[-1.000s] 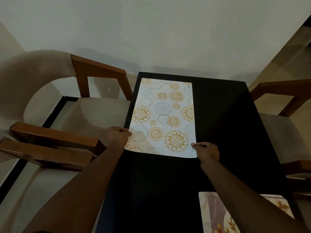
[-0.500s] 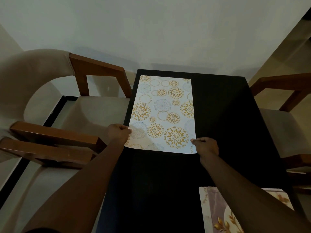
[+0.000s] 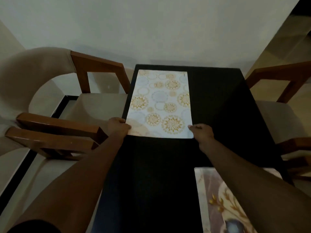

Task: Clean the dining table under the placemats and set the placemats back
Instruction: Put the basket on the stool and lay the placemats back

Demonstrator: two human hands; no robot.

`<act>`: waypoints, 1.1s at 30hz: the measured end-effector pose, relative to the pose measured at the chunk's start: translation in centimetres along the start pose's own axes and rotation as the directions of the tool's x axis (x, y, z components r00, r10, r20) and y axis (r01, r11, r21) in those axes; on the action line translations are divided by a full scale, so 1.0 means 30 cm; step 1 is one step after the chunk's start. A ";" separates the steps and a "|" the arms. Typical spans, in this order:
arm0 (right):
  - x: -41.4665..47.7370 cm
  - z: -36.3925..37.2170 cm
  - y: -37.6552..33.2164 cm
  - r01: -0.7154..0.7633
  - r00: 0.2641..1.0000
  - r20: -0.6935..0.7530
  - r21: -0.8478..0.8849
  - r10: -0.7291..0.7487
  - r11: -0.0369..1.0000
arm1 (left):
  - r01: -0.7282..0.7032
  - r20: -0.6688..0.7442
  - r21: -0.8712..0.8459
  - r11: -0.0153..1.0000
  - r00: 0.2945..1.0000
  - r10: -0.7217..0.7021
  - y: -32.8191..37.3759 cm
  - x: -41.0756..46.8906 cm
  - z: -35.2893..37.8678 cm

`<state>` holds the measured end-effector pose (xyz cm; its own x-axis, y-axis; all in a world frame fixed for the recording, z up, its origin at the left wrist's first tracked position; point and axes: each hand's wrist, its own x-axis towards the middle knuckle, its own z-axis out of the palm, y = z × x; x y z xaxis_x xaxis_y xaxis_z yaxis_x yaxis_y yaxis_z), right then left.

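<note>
Black glossy table (image 3: 168, 174) carries white rectangular placemat with gold and blue floral circles (image 3: 159, 105), flat at far left corner. Left hand (image 3: 118, 126) pinches mat's near left corner; right hand (image 3: 202, 132) pinches near right corner. Second placemat, beige with gold leaves (image 3: 217, 202), nearer, right of it.

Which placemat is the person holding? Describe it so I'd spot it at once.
Start at the black dining table. At its far left part lies the placemat, its near corners held by the left hand and right hand. It is pale with gold and blue flower circles, unlike the leaf-patterned mat at the near right.
</note>
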<state>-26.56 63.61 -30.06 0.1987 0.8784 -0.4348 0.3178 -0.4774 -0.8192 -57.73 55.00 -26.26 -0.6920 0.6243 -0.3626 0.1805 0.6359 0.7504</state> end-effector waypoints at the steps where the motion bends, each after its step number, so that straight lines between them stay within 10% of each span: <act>1: -0.035 -0.016 -0.001 0.007 0.999 0.037 0.067 -0.010 0.998 | -0.038 -0.042 0.029 0.999 0.998 0.039 -0.022 -0.054 -0.001; 6: -0.299 -0.236 0.090 0.117 0.992 0.033 0.166 -0.125 0.979 | -0.085 -0.150 -0.101 0.991 0.986 0.069 -0.133 -0.480 0.046; 21: -1.039 -1.163 0.801 0.061 0.994 -0.061 -0.360 -0.089 0.931 | 0.121 0.502 -0.149 0.981 0.864 -0.031 -0.410 -1.642 0.259; 33: -1.126 -1.280 0.868 -0.023 0.999 -0.049 -0.171 0.015 0.985 | 0.306 0.400 -0.212 0.928 0.894 -0.203 -0.407 -1.777 0.305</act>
<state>10.62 20.56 -22.34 0.2486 0.8689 -0.4281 0.4667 -0.4947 -0.7331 -16.65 18.11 -21.16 -0.3756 0.6101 -0.6976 -0.1924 0.6850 0.7027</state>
